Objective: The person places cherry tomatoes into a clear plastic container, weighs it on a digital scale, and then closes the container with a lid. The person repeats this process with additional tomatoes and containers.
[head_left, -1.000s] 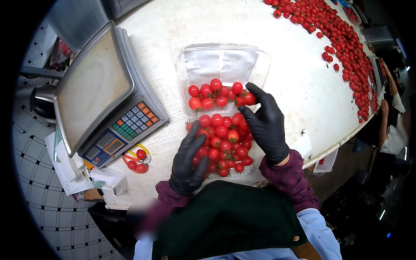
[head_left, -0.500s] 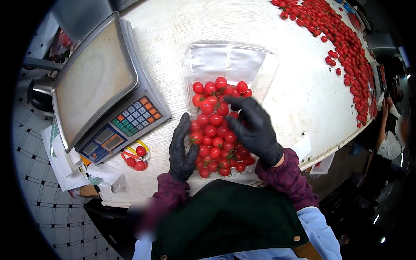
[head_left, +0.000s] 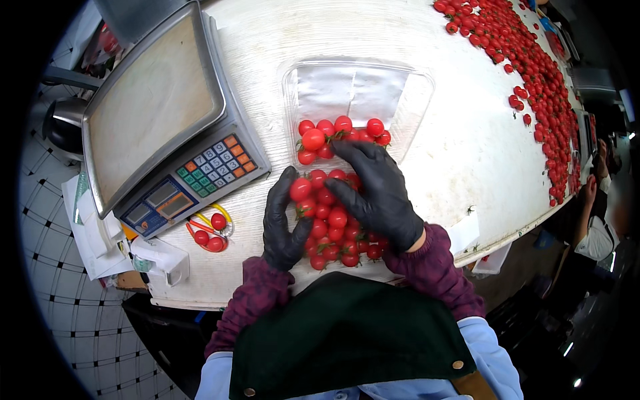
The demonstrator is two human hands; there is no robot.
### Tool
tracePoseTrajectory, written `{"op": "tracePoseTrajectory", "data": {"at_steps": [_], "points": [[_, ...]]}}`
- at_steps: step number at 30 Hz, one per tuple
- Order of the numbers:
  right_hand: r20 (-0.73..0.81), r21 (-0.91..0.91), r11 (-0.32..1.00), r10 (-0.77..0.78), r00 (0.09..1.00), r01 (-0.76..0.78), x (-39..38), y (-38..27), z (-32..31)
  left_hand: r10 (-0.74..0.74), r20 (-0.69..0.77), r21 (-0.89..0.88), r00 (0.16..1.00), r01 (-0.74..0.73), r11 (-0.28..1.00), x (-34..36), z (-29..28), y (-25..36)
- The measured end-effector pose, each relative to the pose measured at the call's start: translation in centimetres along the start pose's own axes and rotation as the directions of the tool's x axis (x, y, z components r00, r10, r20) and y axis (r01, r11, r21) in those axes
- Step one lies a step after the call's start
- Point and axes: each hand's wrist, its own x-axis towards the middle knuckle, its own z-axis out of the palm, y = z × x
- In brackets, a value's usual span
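Note:
A clear plastic box (head_left: 419,107) with a pale, shiny liner (head_left: 350,90) lies in front of me. Several red cherry tomatoes (head_left: 312,139) gather along the near side of its lined part. Closer to me is a fuller heap of cherry tomatoes (head_left: 337,219), some with green stems. My left hand (head_left: 283,223), black-gloved, stands at the heap's left side, its thumb apart from the fingers. My right hand (head_left: 375,190), also black-gloved, curves over the heap's right side with thumb and fingers spread; its fingertips reach the far tomatoes. Part of the heap is hidden beneath it.
A weighing scale (head_left: 157,107) with a metal pan stands at left. Near it lie orange-and-yellow-handled scissors (head_left: 225,230) with a few tomatoes. A large spread of tomatoes (head_left: 533,100) covers the right side of the white table (head_left: 460,160). Another person's arm (head_left: 588,207) shows at far right.
My right hand has moved a little toward me and left over the tomatoes. A gap now shows between the far tomatoes and the near heap. The view has shifted slightly.

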Motion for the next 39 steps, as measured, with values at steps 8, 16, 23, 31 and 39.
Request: {"op": "tracePoseTrajectory", "data": {"at_steps": [8,16,23,31,39], "points": [[0.131,0.056,0.993,-0.114,0.985,0.108,0.5,-1.2,0.5,-0.013,-0.068,-0.097,0.998,0.006,0.995,-0.1,0.4,0.1],[-0.1,-0.032,0.998,-0.057,0.993,0.054,1.9,-0.5,-0.3,-0.002,-0.046,-0.039,0.999,0.001,0.999,0.0,0.1,0.0],[-0.068,-0.161,0.986,0.027,0.997,-0.038,3.8,0.6,2.0,-0.003,-0.065,-0.075,0.998,-0.002,0.997,0.0,0.4,-0.3],[-0.116,0.375,0.851,0.436,0.893,-0.367,1.9,0.8,-1.5,0.011,-0.06,-0.038,0.998,-0.014,0.999,-0.1,0.2,-0.1],[0.058,-0.51,0.86,0.035,0.998,-0.001,3.4,-0.1,1.3,0.01,-0.052,-0.038,0.999,-0.012,0.999,-0.1,0.3,-0.5]]}}
